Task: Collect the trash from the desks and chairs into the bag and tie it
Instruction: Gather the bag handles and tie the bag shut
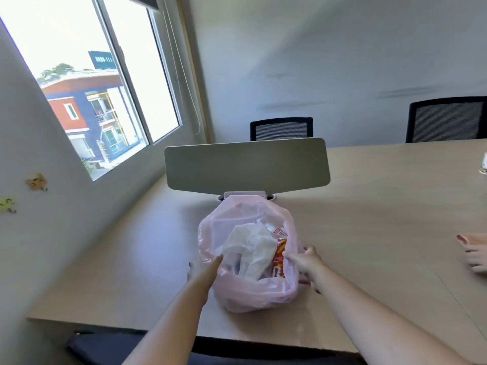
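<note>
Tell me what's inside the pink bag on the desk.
Inside the pink bag: crumpled white paper and a red-and-yellow snack wrapper. Whatever lies beneath them is covered by the paper and the bag's folds.

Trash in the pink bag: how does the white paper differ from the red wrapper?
The white paper is plain and crumpled; the red wrapper is printed in red and yellow. The paper fills the bag's middle, while the wrapper stands against its right side. Both lie inside the pink bag.
</note>
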Demonstrator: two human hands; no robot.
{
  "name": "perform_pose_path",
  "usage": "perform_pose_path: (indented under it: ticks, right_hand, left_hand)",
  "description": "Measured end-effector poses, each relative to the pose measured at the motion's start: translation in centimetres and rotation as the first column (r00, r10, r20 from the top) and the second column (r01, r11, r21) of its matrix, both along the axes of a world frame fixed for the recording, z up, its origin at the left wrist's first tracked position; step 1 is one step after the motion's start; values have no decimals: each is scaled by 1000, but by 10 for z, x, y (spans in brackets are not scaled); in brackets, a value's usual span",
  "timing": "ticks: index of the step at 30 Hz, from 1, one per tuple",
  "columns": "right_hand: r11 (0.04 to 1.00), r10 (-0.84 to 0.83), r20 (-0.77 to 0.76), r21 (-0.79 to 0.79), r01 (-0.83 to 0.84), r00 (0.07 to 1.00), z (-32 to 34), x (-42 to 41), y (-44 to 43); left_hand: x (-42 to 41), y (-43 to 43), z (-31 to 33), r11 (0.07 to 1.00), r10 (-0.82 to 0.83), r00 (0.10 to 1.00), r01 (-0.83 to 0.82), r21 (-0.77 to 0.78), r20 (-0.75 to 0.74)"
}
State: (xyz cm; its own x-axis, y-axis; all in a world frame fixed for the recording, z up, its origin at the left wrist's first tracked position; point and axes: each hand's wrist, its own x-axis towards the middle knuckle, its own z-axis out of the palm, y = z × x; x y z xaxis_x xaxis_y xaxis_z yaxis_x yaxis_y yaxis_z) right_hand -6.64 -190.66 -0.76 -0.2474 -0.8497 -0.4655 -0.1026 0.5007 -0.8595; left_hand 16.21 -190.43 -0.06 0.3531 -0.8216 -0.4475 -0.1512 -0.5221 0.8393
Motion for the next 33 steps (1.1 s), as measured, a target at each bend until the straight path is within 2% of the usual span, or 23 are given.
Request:
perform_pose_path:
  ticks: [2,3,6,8,10,13,15,16,17,18,19,20,21,22,23,25,26,27,28,30,31,33]
  right_hand:
    - [997,-44,125,69,36,991,-8,7,-5]
    - [996,-70,169,68,59,983,-8,9,-7]
    - [990,-134,324,6,140,936,10,4,-17]
    - [978,-172,447,-31,208,878,32,-6,-30]
    - [964,-199,470,-62,257,860,59,-18,-39]
    - [961,-158,412,-142,235,897,95,-38,-39]
    - [976,11,335,-207,62,942,109,-55,-31]
    - [968,182,270,-216,-125,946,112,-62,-25]
    - [920,380,179,-173,-351,908,114,-68,-18]
    - [831,555,87,-80,-550,827,115,-72,-11]
    - [744,667,30,34,-668,744,113,-75,-7]
    - [690,720,-18,137,-711,694,109,-76,-5]
    - [685,723,-76,203,-700,686,105,-76,-6]
    - [726,685,-153,223,-650,712,98,-75,-10]
    - [803,596,-239,193,-564,766,92,-71,-16]
    - [949,295,-379,5,-317,877,74,-61,-29]
    - [974,174,-374,-70,-215,911,65,-55,-35]
    - [982,149,-303,-71,-178,941,60,-48,-40]
    - [981,188,-180,-22,-195,966,58,-40,-43]
    - [951,285,94,99,-294,954,57,-21,-45]
    - [935,313,130,132,-330,941,56,-14,-47]
    - [924,343,31,165,-344,939,55,1,-48]
  left_hand:
    - [2,-10,-9,999,6,939,10,46,-344]
    - [1,-16,-10,999,-11,906,25,28,-423]
    - [-5,-30,3,998,-18,866,-15,-62,-499]
    - [-6,-41,24,991,-33,871,-36,-131,-491]
    - [-4,-51,47,981,-34,864,-66,-181,-502]
    - [5,-63,76,957,60,840,-202,-208,-539]
    - [15,-70,88,944,129,836,-269,-194,-533]
    - [21,-71,91,946,144,849,-268,-182,-508]
    - [25,-71,91,955,140,870,-244,-167,-472]
    - [27,-69,89,970,115,896,-195,-146,-430]
    - [28,-67,87,985,65,916,-122,-118,-396]
    - [28,-63,84,995,2,926,-39,-91,-378]
    - [27,-59,81,996,-66,925,39,-78,-375]
    - [25,-55,78,992,-123,920,101,-77,-372]
    - [24,-53,76,987,-161,916,137,-89,-366]
    - [25,-48,73,983,-174,929,146,-109,-328]
    - [27,-46,72,983,-172,936,145,-108,-306]
    - [29,-42,71,982,-180,938,156,-102,-295]
    - [32,-38,70,979,-202,934,182,-93,-296]
    - [37,-31,68,966,-259,913,251,-65,-316]
    - [38,-28,67,958,-284,902,282,-54,-326]
    - [41,-24,63,950,-305,896,309,-40,-323]
